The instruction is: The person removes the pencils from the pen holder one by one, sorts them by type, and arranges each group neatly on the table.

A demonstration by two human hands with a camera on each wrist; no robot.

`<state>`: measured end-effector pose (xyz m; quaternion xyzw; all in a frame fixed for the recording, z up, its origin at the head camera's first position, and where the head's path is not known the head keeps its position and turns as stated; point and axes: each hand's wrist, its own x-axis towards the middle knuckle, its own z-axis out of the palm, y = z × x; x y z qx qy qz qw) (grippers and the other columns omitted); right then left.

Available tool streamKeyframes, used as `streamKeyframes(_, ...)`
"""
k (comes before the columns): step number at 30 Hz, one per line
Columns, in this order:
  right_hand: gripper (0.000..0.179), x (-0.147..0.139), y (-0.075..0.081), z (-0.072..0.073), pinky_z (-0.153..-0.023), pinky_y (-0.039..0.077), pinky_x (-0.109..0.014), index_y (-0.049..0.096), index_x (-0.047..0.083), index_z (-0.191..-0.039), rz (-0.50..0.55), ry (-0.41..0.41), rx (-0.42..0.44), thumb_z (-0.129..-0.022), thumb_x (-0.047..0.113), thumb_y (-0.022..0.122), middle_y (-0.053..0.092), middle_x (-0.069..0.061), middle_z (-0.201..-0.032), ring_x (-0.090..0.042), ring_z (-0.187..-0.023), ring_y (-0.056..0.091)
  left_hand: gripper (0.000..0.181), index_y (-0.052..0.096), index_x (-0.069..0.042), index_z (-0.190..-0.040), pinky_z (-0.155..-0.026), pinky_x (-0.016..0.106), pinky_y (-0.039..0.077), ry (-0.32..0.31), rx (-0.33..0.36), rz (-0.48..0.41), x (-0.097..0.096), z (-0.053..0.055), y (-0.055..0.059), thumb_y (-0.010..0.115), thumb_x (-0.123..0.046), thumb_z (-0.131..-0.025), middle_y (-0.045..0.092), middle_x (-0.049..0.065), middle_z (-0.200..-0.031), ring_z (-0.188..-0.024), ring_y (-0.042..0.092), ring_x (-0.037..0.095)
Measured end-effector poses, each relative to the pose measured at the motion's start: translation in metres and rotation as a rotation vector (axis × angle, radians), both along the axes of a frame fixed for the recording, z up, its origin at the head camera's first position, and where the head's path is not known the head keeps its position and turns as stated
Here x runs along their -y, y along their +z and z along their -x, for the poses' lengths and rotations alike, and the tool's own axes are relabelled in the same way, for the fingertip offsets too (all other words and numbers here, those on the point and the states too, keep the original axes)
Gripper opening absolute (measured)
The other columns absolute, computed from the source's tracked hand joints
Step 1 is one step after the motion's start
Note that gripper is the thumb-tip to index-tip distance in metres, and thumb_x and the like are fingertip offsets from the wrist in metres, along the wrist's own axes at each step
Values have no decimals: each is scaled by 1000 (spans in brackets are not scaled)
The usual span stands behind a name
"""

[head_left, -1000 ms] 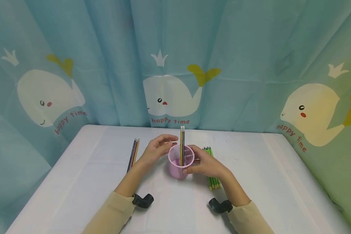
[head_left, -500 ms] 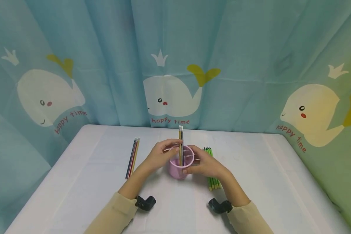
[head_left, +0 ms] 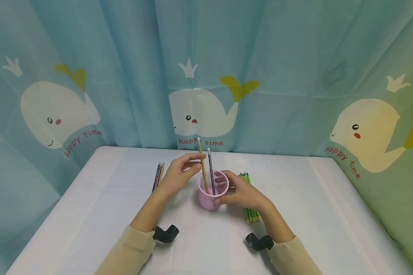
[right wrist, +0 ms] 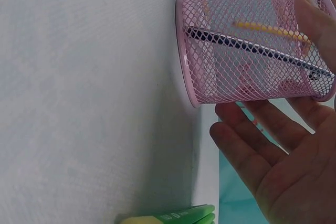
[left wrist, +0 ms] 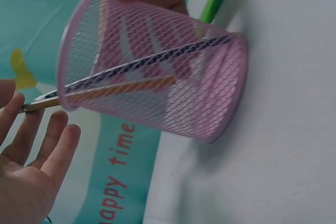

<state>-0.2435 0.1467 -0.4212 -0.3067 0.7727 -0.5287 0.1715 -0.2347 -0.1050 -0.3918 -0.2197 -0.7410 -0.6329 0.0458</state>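
Observation:
A pink mesh pencil cup (head_left: 206, 203) stands upright on the table, and my right hand (head_left: 242, 191) grips its rim and right side, thumb at the front. Between thumb and fingertips my left hand (head_left: 179, 175) pinches a yellow pencil (head_left: 204, 171) above the rim. That pencil leans left; its lower end is inside the cup, short of the bottom in the left wrist view. A dark patterned pencil (left wrist: 157, 59) slants inside the cup with its foot at the base. In the right wrist view both pencils show through the mesh (right wrist: 226, 77).
Several green pencils (head_left: 252, 214) lie side by side right of the cup, partly behind my right forearm. To the left lie a few dark, red and yellow pencils (head_left: 158, 177), partly covered by my left forearm. A whale-printed curtain (head_left: 282, 76) hangs behind the white table (head_left: 306, 214).
My left hand has come to the two upright pencils and taken the yellow one, then moved it up and left, away from the dark one. My right hand and the cup stay put.

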Motion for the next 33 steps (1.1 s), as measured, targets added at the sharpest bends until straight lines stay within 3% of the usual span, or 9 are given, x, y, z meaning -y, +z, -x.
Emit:
streamKeyframes(10,77,0,0,0,-106,51,-45,46,13,-144,7,4,6,-78,13,86,57,-12,-135,-32,-128,54,33,61,-6,-131,-99,33,55,25,1,-71,5,-6,14,62,-8,-98,60,10,-135,-122,61,29)
streamKeyframes(19,79,-1,0,0,-106,51,-43,46,14,-145,-8,-14,5,-77,14,86,56,-11,-137,-31,-129,54,37,57,-4,-132,-95,36,58,7,-29,-182,3,-13,25,64,-2,-96,58,16,-135,-121,59,36)
streamKeyframes(27,77,1,-1,-1,-105,51,-45,46,13,-144,-12,-3,-2,-77,14,86,57,-11,-136,-31,-127,55,36,54,0,-131,-91,38,60,-1,-79,-256,5,-21,33,61,2,-96,56,14,-136,-116,62,29)
streamKeyframes(33,78,1,0,0,-104,52,-45,47,12,-143,-9,-11,4,-76,14,87,58,-11,-134,-33,-126,55,36,53,1,-132,-89,37,61,-4,-99,-288,7,-23,39,61,2,-96,56,19,-136,-118,58,43)
